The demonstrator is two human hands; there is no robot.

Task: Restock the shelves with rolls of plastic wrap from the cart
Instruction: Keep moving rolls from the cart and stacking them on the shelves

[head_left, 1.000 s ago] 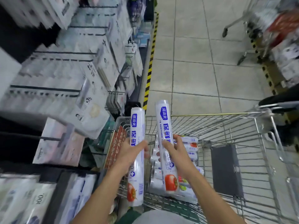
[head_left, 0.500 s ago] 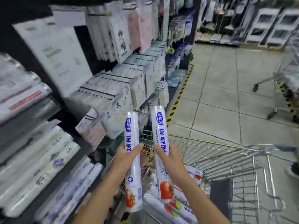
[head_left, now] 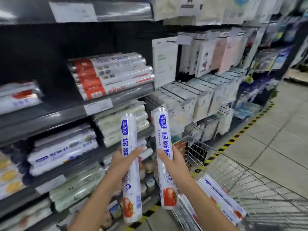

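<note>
**Desk:** What are you holding?

**Operator:** A roll in each hand. My left hand [head_left: 124, 161] has its fingers and thumb wrapped round the left roll [head_left: 129, 134]. My right hand [head_left: 173, 164] is clamped the same way on the right roll [head_left: 162, 130]. Both rolls stand upright, with their tops well above my fingers and the tomato labels below them.

**Desk:** And the shelves?

**Operator:** The shelves [head_left: 66, 112] lie left of my fingers and beyond them, so the left hand is nearer. The stacked rolls [head_left: 110, 74] there lie on their sides, long axis level, so I judge mine need tipping over before they go in. The cart [head_left: 250, 180] is right of my fingers, with spare rolls [head_left: 221, 197] lying in it.

**Desk:** Anything changed from a second ago?

**Operator:** The grips are the same. Then I was facing the cart and the floor. Now the shelves fill my view and both rolls are lifted towards them.
</note>
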